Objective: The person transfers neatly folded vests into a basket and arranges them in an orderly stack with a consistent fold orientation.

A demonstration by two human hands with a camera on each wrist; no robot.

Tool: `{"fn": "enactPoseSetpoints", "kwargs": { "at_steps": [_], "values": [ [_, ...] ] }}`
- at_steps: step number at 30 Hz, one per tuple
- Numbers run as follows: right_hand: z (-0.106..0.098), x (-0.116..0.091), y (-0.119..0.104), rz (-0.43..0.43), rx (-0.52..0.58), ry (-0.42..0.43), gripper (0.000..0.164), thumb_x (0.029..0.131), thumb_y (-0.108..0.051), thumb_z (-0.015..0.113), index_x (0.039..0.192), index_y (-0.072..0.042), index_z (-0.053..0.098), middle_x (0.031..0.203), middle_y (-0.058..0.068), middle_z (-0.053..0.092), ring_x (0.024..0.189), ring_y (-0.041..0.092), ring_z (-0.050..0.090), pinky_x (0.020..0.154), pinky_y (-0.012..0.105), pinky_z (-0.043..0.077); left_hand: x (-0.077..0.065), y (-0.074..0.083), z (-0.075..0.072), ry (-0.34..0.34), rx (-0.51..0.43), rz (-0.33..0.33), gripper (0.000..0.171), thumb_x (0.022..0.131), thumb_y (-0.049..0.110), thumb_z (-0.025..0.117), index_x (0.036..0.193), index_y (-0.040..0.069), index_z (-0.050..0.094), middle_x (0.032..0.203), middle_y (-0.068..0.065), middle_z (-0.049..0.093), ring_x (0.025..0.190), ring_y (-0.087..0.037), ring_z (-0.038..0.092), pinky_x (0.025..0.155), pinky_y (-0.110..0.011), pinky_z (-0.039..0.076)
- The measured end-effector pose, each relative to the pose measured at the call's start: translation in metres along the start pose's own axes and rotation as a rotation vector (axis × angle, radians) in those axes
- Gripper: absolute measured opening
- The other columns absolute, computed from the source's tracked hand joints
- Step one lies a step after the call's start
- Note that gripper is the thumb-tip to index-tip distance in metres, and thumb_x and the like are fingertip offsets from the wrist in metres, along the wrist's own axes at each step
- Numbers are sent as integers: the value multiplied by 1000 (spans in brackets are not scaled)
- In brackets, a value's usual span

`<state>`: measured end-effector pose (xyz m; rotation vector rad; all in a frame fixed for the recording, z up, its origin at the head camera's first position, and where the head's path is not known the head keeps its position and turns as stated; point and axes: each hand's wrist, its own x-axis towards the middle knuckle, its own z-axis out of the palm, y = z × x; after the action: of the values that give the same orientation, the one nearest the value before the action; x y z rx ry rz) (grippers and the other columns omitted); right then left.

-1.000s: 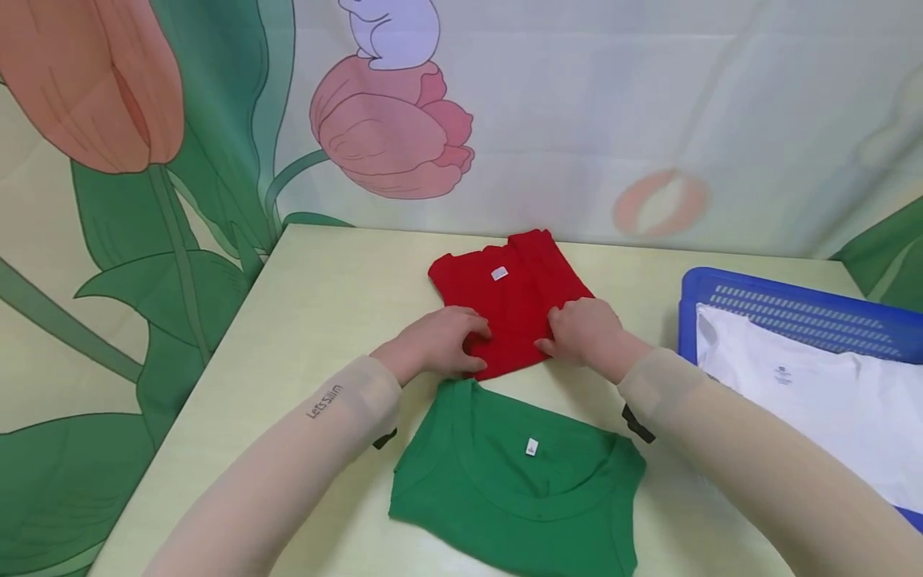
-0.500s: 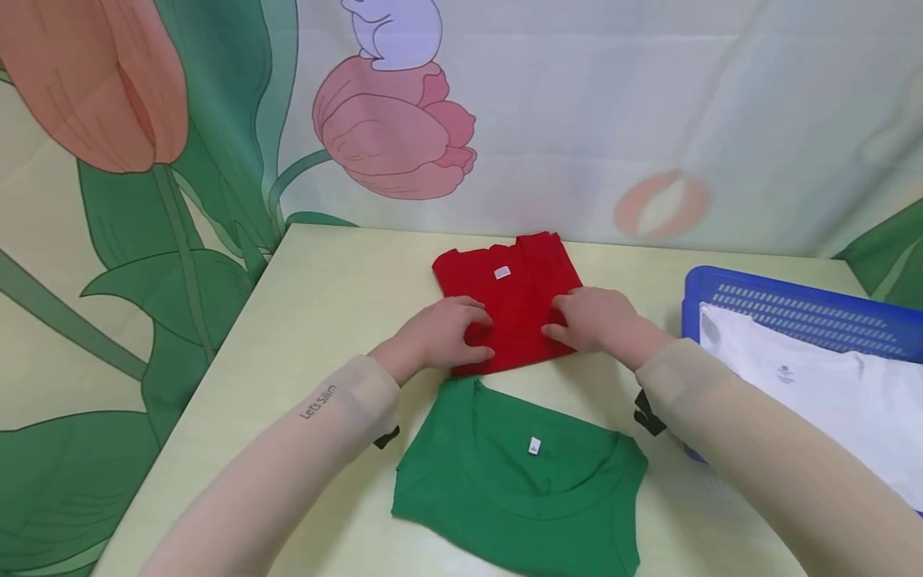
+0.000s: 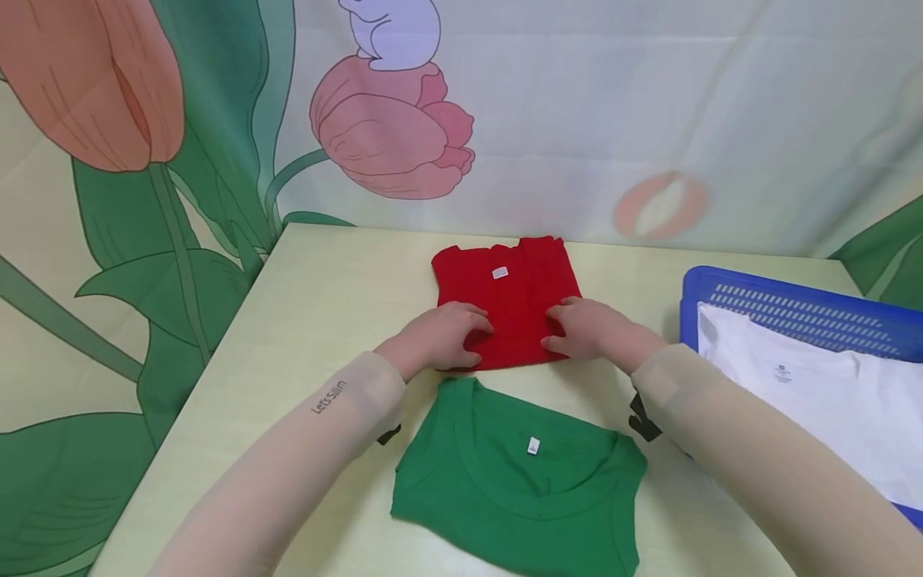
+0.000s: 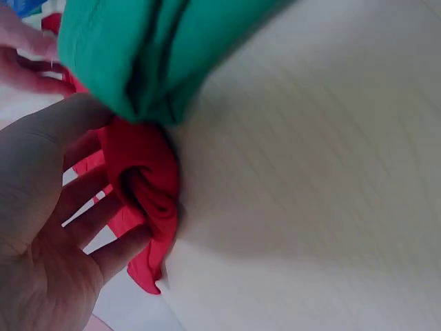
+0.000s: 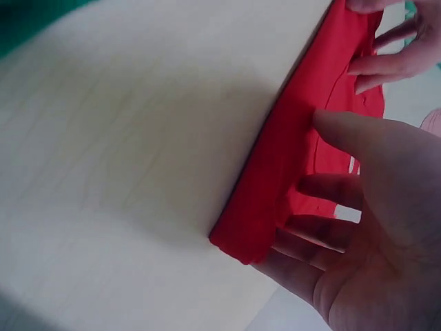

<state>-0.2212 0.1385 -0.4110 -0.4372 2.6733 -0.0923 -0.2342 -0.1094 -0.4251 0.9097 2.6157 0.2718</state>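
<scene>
Red garment (image 3: 517, 308): folded, near the far edge of the table (image 3: 317, 304).
Left hand (image 3: 449, 332): fingers loosely extended, touching its left side.
Right hand (image 3: 590, 327): likewise, at its right side.
Green garment (image 3: 548, 517): we find it just in front.
Blue basket (image 3: 793, 293): holds white garment (image 3: 815, 393); right sleeve (image 3: 750, 433) blocks our view of part.

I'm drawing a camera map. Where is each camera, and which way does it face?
Head: on the head, facing forward and down at the red shirt and green shirt; sleeves, left hand, right hand show.
Left wrist: on that wrist, facing the left hand at the red shirt; part of the right hand shows.
Right wrist: on that wrist, facing the right hand at the red shirt; part of the left hand shows.
Both wrist views share the red shirt.
</scene>
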Motion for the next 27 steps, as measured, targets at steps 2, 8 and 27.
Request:
{"fn": "enactPoseSetpoints", "kwargs": {
  "at_steps": [2, 8, 27],
  "values": [
    [1, -2, -5, -12, -2, -5, 71, 99, -33, 75, 155, 3, 50, 156, 29, 49, 144, 46, 48, 111, 54, 52, -2, -6, -2, -9, -10, 9, 64, 88, 23, 87, 147, 12, 65, 160, -11, 53, 150, -31, 46, 113, -46, 51],
    [0, -6, -17, -51, -7, -27, 70, 99, -35, 74, 154, 2, 52, 154, 28, 52, 142, 45, 50, 112, 53, 51, -8, -21, -6, -23, -43, 18, 57, 92, 19, 82, 146, 10, 66, 161, -12, 52, 151, -33, 45, 119, -47, 46],
    [-39, 11, 20, 131, 280, 11, 75, 106, -34, 61, 160, 10, 33, 156, 31, 47, 143, 48, 49, 116, 58, 46, -16, -28, -25, 298, -810, -530, 63, 103, 30, 67, 157, 6, 47, 154, -16, 52, 137, -36, 53, 112, -48, 52]
  ]
}}
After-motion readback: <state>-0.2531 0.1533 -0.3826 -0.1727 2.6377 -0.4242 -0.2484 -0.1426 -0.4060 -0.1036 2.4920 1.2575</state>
